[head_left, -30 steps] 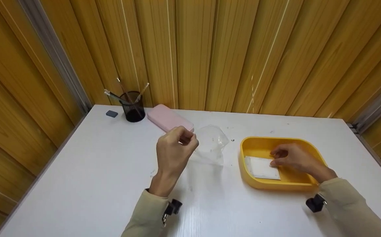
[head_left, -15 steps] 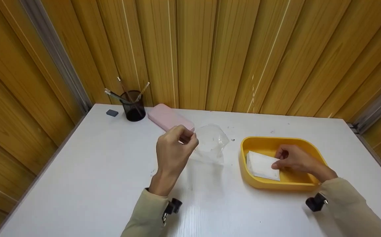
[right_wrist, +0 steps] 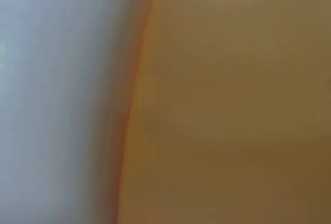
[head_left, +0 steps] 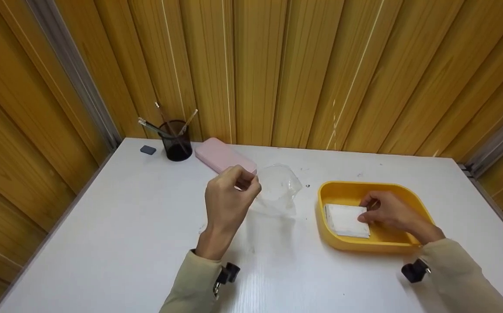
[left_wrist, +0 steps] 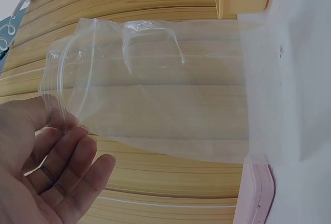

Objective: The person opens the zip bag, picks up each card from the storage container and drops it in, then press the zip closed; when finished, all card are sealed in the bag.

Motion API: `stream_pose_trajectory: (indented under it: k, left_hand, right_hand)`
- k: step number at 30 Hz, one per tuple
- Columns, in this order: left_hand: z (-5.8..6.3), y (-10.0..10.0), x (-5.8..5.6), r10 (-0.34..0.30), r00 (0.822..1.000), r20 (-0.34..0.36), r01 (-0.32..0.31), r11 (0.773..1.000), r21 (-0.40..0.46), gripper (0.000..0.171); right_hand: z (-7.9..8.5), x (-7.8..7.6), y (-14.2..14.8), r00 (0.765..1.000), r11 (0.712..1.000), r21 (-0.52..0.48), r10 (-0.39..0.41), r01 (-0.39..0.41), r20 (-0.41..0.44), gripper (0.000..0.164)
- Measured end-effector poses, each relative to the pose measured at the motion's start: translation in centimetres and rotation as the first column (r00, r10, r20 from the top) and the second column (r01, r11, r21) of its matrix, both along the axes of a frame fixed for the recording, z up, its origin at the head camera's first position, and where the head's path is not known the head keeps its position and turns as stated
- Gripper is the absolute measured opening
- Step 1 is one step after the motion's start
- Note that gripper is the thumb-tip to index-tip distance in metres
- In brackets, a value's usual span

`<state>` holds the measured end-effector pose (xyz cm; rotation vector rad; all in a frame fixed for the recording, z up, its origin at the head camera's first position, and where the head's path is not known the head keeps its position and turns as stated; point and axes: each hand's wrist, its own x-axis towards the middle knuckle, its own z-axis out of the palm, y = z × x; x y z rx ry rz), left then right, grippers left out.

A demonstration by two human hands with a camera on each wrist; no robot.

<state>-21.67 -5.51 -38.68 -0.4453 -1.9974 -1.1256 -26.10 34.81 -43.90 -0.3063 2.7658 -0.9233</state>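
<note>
The left hand pinches a clear zip bag near its zip, the rest hanging below. The right hand reaches inside the yellow tray, thumb on the stacked white squares' right edge; whether its fingers pinch I can't tell.

The left hand is pinching, hovering left of the tray; the right hand is gripping inside the tray, its thumb and fingers curving.
</note>
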Motion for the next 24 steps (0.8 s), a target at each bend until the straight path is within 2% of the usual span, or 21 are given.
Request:
stream_pose_trajectory:
  k: [5, 12, 16, 20, 24]
  left_hand:
    - [0.0, -0.1, 0.0, 0.002, 1.0, -0.002, -0.002, 1.0, -0.001, 0.014]
    - [0.0, -0.1, -0.1, 0.022, 1.0, -0.003, -0.022, 1.0, -0.012, 0.014]
    - [0.0, -0.3, 0.0, 0.028, 1.0, 0.005, -0.028, 1.0, -0.01, 0.015]
    - [0.1, -0.3, 0.2, 0.031, 0.999, 0.023, -0.031, 0.999, -0.008, 0.014]
    - [0.3, -0.2, 0.2, 0.026, 0.999, 0.036, -0.026, 1.0, -0.005, 0.012]
  right_hand:
    - [0.1, 0.2, -0.1, 1.0, 1.0, 0.006, -0.017, 0.017, -0.023, 0.028]
    - [0.6, 0.7, 0.0, 0.997, 1.0, -0.023, 0.011, -0.012, -0.077, 0.025]
    - [0.9, 1.1, 0.0, 0.997, 0.999, -0.043, 0.021, -0.024, -0.069, 0.019]
    - [1.5, 1.6, 0.0, 0.997, 0.997, -0.067, 0.038, -0.042, -0.061, 0.013]
    - [2.7, 2.1, 0.1, 0.997, 0.994, -0.098, 0.036, -0.043, -0.072, 0.016]
